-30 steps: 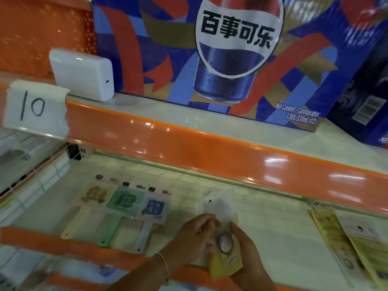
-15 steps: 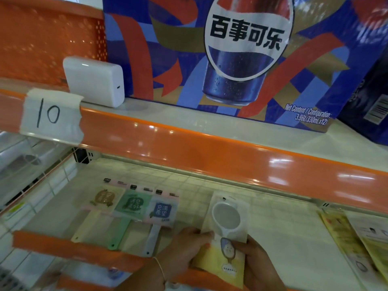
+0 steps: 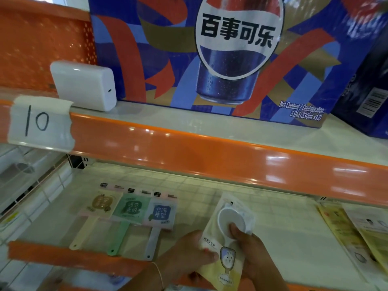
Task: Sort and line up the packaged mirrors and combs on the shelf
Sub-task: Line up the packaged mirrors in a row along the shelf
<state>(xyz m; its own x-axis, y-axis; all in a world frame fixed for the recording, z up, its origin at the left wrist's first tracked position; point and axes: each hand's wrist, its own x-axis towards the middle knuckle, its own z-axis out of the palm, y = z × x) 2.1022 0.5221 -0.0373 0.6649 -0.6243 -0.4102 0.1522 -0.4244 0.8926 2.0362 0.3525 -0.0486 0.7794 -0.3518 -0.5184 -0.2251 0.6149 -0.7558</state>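
A packaged hand mirror (image 3: 230, 232) with a white round head and a yellow card lies flat on the white lower shelf (image 3: 289, 244). My left hand (image 3: 189, 255) grips its left edge. My right hand (image 3: 252, 253) holds its right side, thumb on the mirror's face. To the left, three packaged paddle items lie side by side, handles toward me: a beige one (image 3: 98, 208), a green one (image 3: 130, 213) and a blue-grey one (image 3: 160, 217). More yellow and white packages (image 3: 346, 232) lie at the far right.
An orange rail (image 3: 210, 148) fronts the upper shelf, with a taped label "10" (image 3: 39, 122) at left. Above stand a white box (image 3: 84, 85), a large cola carton (image 3: 231, 59) and a dark carton (image 3: 369, 91). An orange lip (image 3: 63, 255) edges the lower shelf.
The mirror package, held up and blurred a second ago, has been laid flat on the shelf to the right of the three paddles. Both hands stayed on it.
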